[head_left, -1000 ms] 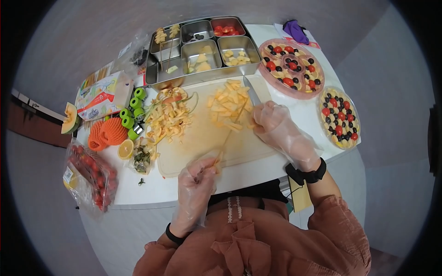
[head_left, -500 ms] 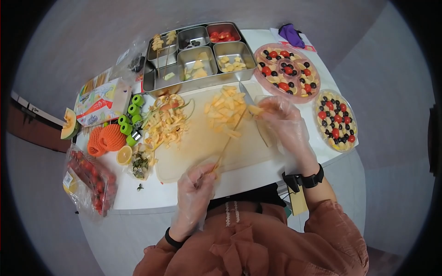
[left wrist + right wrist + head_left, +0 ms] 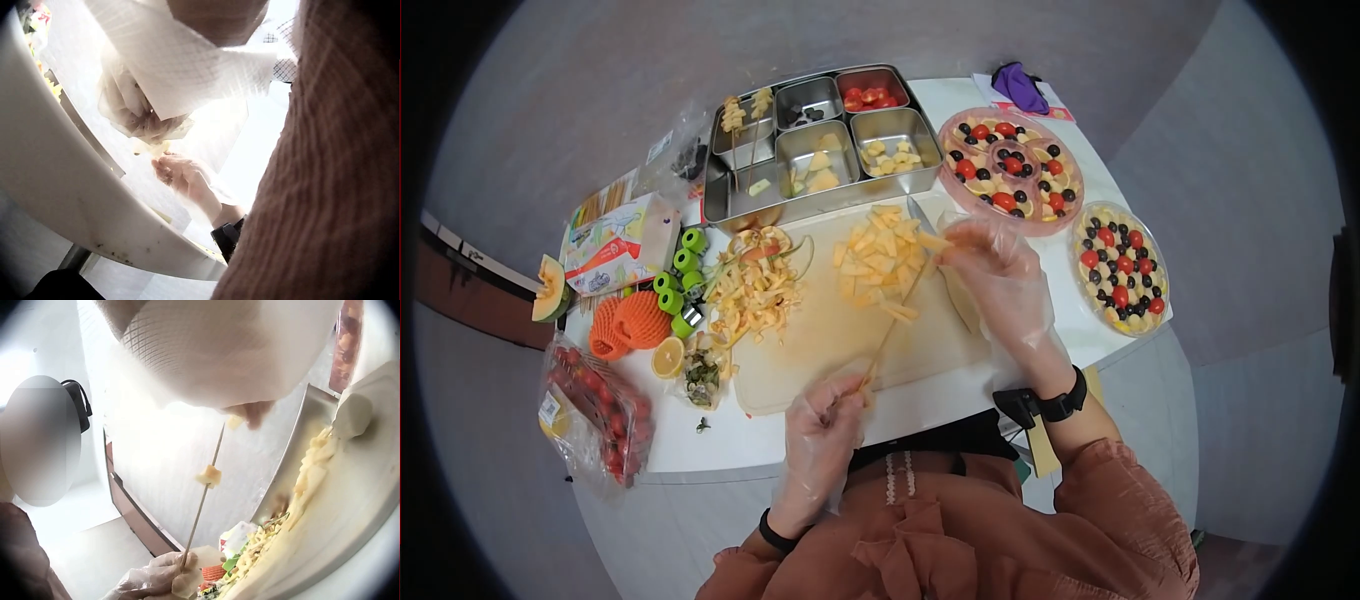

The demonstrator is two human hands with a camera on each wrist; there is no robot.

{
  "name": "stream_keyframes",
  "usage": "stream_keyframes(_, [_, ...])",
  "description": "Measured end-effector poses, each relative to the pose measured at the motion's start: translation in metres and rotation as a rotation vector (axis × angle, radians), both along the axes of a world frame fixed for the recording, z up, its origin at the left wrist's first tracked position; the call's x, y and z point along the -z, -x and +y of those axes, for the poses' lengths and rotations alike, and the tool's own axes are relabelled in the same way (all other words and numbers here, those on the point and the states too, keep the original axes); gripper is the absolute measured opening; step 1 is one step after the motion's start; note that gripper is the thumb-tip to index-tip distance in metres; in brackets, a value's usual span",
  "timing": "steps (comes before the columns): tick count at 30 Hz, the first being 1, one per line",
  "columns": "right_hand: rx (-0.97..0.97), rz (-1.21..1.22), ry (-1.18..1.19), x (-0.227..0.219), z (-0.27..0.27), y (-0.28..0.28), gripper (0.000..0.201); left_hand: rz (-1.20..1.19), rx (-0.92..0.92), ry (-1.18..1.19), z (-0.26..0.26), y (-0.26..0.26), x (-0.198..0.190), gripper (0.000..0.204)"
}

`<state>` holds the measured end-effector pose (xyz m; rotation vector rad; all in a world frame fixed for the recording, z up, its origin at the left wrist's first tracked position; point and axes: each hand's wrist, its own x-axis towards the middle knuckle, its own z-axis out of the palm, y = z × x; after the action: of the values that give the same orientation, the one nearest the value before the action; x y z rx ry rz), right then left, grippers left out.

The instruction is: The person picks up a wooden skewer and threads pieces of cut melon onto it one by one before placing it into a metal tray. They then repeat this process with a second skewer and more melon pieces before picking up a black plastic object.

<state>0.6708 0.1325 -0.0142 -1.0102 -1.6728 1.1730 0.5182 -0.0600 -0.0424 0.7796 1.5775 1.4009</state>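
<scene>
My left hand [image 3: 822, 430], in a clear plastic glove, grips the lower end of a wooden skewer [image 3: 199, 519] slanting up over the cutting board [image 3: 800, 378]. One pale orange melon piece [image 3: 211, 477] is threaded partway along it. Between the fingertips of my gloved right hand [image 3: 998, 275] is another melon piece [image 3: 235, 422], close by the skewer's upper tip in the right wrist view. Behind the skewer, a heap of cut melon [image 3: 875, 252] lies on the board, beside a knife [image 3: 916, 210] partly covered by my right hand. Glove plastic hides much of the left fingers in the left wrist view.
Peelings [image 3: 750, 290] cover the board's left side. A steel tray [image 3: 815, 207] with fruit compartments stands behind. Two fruit platters, one round [image 3: 1075, 205] and one oval [image 3: 1165, 275], sit right. Green cutters [image 3: 668, 300] and bagged tomatoes [image 3: 605, 405] lie left.
My right hand has come up from the melon heap with a piece and moved it to the skewer's tip. My left hand keeps its hold on the skewer; the view has shifted slightly.
</scene>
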Motion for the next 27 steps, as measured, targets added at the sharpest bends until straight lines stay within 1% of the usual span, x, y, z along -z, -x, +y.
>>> stream_keyframes(2, [0.007,0.035,-0.031,0.003,-0.001,0.0,0.021,0.043,0.013,-0.027,-0.001,0.001,0.003,0.019])
stream_keyframes(6, [0.009,0.07,-0.029,0.007,-0.002,0.002,0.02,-0.001,0.013,0.026,0.0,-0.001,-0.008,0.018])
stream_keyframes(8, [0.03,0.014,-0.143,0.007,-0.003,0.003,0.019,-0.024,0.008,0.056,0.0,-0.002,-0.012,0.018])
stream_keyframes(9, [0.027,0.015,-0.143,0.007,-0.003,0.003,0.019,-0.024,0.006,0.057,-0.001,-0.001,-0.011,0.018])
stream_keyframes(11, [0.035,-0.038,-0.238,0.007,-0.003,0.003,0.02,-0.013,0.006,0.034,-0.001,-0.001,-0.008,0.018])
stream_keyframes(18, [0.042,-0.06,-0.3,0.004,-0.007,0.003,0.018,-0.009,0.001,0.011,-0.002,0.0,-0.002,0.018])
stream_keyframes(20, [0.054,-0.102,-0.411,-0.001,-0.008,0.004,0.016,-0.037,-0.004,0.005,-0.002,-0.001,-0.005,0.018])
stream_keyframes(21, [0.052,-0.101,-0.411,-0.003,-0.009,0.004,0.016,-0.036,-0.007,0.005,-0.003,-0.001,-0.004,0.018])
stream_keyframes(23, [0.054,-0.12,-0.511,-0.006,-0.01,0.004,0.015,-0.033,0.0,-0.014,-0.003,0.0,0.0,0.018])
stream_keyframes(27, [0.04,-0.141,-0.583,-0.004,-0.008,0.004,0.015,0.032,0.0,-0.041,-0.002,0.0,0.006,0.019])
